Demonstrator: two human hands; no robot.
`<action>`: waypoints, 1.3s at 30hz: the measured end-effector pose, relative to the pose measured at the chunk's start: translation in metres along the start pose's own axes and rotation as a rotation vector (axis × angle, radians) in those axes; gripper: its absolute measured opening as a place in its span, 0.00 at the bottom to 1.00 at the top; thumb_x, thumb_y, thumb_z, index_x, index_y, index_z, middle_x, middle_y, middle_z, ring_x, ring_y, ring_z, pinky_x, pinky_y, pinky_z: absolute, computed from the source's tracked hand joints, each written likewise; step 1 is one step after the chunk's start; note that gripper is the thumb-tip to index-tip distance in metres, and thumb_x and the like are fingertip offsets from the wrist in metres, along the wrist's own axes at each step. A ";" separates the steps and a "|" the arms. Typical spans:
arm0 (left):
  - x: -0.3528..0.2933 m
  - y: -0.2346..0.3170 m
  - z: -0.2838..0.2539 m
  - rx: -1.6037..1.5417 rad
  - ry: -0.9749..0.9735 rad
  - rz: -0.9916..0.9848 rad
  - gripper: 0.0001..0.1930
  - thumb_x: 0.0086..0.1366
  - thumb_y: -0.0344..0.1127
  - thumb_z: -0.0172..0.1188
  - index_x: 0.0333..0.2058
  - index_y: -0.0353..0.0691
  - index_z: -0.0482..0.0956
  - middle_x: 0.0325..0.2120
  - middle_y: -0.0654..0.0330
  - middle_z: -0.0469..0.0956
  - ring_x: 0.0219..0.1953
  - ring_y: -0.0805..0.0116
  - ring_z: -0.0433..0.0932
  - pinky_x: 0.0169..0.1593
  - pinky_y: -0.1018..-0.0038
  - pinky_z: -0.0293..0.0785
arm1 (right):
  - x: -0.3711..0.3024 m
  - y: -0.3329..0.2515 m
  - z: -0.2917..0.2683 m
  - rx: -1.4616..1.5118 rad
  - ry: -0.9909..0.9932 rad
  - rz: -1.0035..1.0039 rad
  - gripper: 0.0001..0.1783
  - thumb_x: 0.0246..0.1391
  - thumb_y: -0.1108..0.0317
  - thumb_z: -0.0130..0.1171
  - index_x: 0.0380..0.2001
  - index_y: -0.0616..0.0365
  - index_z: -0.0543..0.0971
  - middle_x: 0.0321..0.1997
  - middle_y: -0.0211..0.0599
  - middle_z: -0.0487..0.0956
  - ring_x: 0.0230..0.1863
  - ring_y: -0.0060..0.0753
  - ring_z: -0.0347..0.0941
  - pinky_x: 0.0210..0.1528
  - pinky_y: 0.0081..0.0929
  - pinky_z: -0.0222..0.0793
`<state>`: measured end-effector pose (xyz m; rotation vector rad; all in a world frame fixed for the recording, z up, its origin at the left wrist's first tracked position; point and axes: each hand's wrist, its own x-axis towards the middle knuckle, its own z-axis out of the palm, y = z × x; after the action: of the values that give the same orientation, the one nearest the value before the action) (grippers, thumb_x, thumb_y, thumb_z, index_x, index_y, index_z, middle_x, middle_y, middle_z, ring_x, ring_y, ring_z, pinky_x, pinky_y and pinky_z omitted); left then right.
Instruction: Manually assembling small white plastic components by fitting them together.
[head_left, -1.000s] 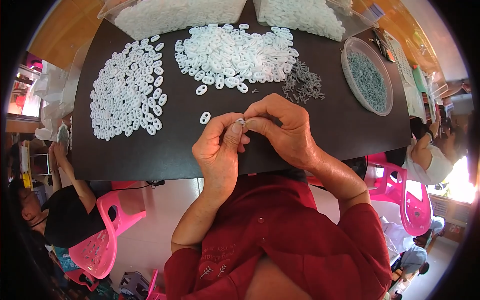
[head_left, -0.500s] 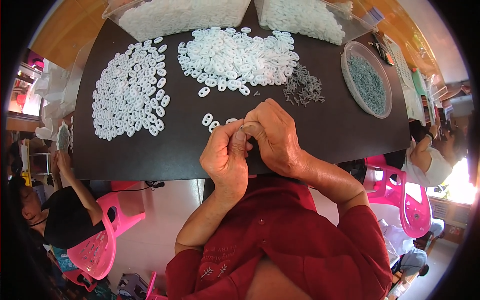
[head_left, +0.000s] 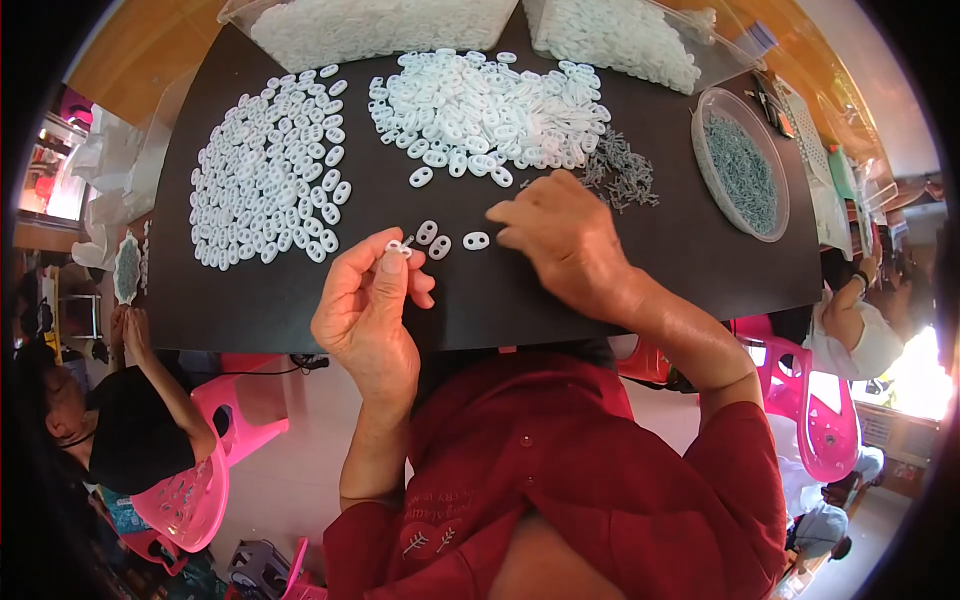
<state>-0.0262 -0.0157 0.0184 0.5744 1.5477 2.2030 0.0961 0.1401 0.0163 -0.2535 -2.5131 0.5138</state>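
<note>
At frame centre, a small white oval piece (head_left: 397,246) is pinched in the left hand (head_left: 372,310), while loose ovals (head_left: 452,240) on the black desk (head_left: 300,300) are approached by the nearer right hand (head_left: 565,245), fingers curled, nothing visibly grasped.

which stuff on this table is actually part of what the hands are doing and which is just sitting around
In use:
- left hand pinching a white oval piece
- right hand over three loose white pieces
- heap of white pieces
- spread-out white pieces
- small grey metal parts

Lying about:
- round tray of grey parts
- clear bins at the far edge
- pink chairs
</note>
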 end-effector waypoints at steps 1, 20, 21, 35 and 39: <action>-0.001 0.000 -0.001 0.002 0.003 0.003 0.09 0.63 0.27 0.56 0.39 0.27 0.76 0.26 0.53 0.78 0.21 0.72 0.74 0.23 0.78 0.71 | 0.004 -0.006 0.004 0.003 0.000 -0.003 0.09 0.42 0.75 0.62 0.31 0.57 0.80 0.30 0.35 0.74 0.34 0.39 0.69 0.36 0.33 0.66; -0.005 -0.003 0.020 -0.142 -0.155 -0.149 0.08 0.64 0.28 0.56 0.39 0.29 0.76 0.28 0.54 0.78 0.24 0.75 0.76 0.26 0.82 0.71 | 0.008 -0.015 -0.011 0.998 -0.019 0.644 0.07 0.51 0.75 0.59 0.36 0.62 0.79 0.28 0.25 0.78 0.30 0.11 0.69 0.32 0.12 0.64; -0.006 -0.004 0.022 -0.153 -0.149 -0.118 0.08 0.64 0.28 0.56 0.39 0.30 0.75 0.28 0.55 0.78 0.25 0.75 0.76 0.27 0.82 0.71 | 0.008 -0.018 -0.011 0.999 -0.017 0.646 0.07 0.51 0.75 0.59 0.36 0.62 0.79 0.28 0.25 0.78 0.30 0.11 0.69 0.32 0.12 0.64; -0.005 -0.011 0.032 -0.259 -0.109 -0.164 0.07 0.64 0.27 0.55 0.38 0.27 0.74 0.28 0.53 0.79 0.27 0.71 0.78 0.29 0.77 0.77 | -0.004 -0.032 -0.004 1.041 0.044 0.579 0.08 0.55 0.76 0.56 0.39 0.65 0.79 0.35 0.32 0.80 0.34 0.17 0.72 0.39 0.17 0.69; -0.006 -0.009 0.030 -0.295 -0.143 -0.268 0.06 0.64 0.26 0.55 0.37 0.27 0.75 0.28 0.53 0.79 0.27 0.69 0.79 0.28 0.77 0.77 | -0.003 -0.029 -0.008 0.929 0.028 0.582 0.09 0.54 0.76 0.57 0.39 0.65 0.79 0.35 0.31 0.79 0.35 0.16 0.71 0.38 0.16 0.68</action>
<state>-0.0045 0.0082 0.0186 0.3974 1.1276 2.0811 0.1006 0.1156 0.0329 -0.6002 -1.8758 1.7874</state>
